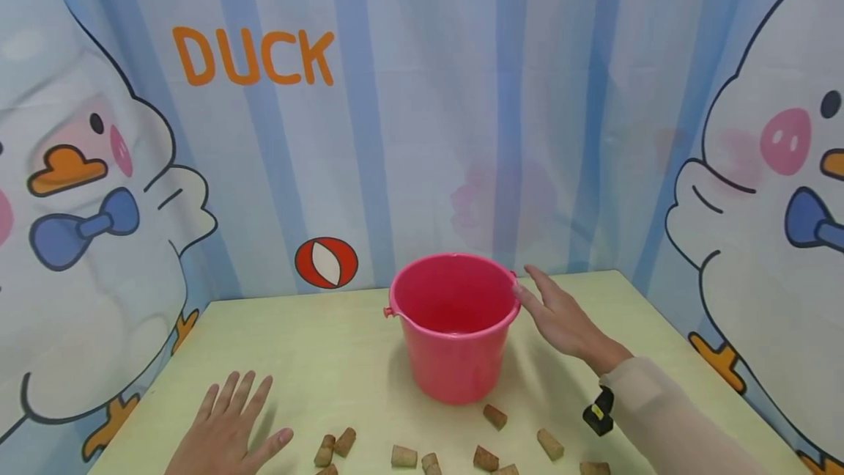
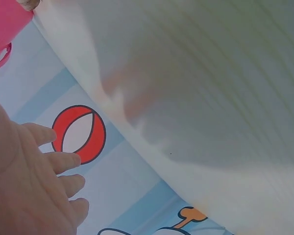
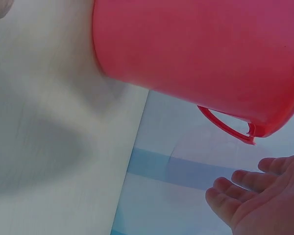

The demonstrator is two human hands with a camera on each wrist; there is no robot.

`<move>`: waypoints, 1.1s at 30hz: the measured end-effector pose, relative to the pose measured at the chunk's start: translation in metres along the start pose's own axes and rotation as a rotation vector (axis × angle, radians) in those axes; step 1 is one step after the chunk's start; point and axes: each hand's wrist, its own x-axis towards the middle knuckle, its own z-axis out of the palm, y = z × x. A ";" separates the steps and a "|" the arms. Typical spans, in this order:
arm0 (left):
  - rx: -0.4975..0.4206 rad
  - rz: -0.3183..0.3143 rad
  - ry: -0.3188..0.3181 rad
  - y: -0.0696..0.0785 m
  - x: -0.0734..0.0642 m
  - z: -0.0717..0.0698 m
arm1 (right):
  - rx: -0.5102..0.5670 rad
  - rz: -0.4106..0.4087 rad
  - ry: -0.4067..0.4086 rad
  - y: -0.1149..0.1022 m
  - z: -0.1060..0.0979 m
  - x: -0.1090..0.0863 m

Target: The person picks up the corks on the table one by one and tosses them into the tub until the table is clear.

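Observation:
A pink plastic bucket stands upright on the table, its inside bare in the head view. My right hand is beside the bucket's right rim, fingers extended and holding nothing. In the right wrist view a gap shows between these fingers and the bucket, whose handle hangs along its far side. Over the front left of the table, my left hand is spread with nothing in it. Several corks lie in front of the bucket, among them one cork near its base and another farther right.
The pale yellow table ends at a blue striped curtain printed with ducks and a ball. More corks, such as a cork at the front, are partly cut off by the frame. A black strap device is on the right wrist.

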 end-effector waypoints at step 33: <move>-0.005 0.016 0.006 0.008 0.001 0.000 | 0.189 0.097 -0.047 -0.010 0.022 0.023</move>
